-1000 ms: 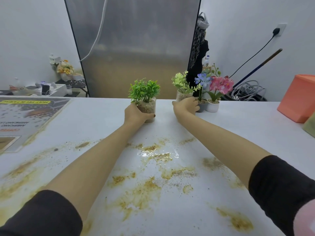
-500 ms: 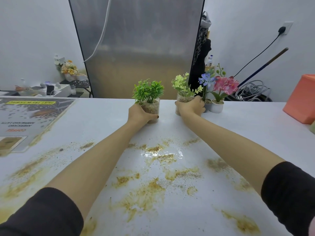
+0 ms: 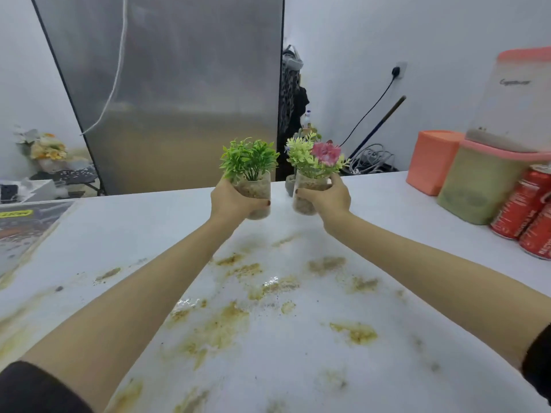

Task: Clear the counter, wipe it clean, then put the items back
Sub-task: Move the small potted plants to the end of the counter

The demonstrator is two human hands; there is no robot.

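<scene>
My left hand (image 3: 231,201) grips a clear cup holding a dark green plant (image 3: 250,158), lifted above the white counter (image 3: 119,234). My right hand (image 3: 326,199) grips a second clear cup with a pale yellow-green plant (image 3: 301,156), also raised off the surface. Behind that cup a pink flower (image 3: 325,152) shows, and a small grey pot (image 3: 289,184) stands on the counter, mostly hidden. Brown, wet-looking stains (image 3: 226,326) are smeared across the counter between and below my forearms.
At the right stand an orange box (image 3: 432,160), a green container with a pink rim (image 3: 480,186), a white appliance (image 3: 518,99) on top of it and red cans (image 3: 524,204). A printed mat (image 3: 24,225) lies at the left. A grey panel (image 3: 179,93) rises behind the counter.
Both hands have lifted their plant cups off the counter. The view has shifted, so the containers and cans at the right now show.
</scene>
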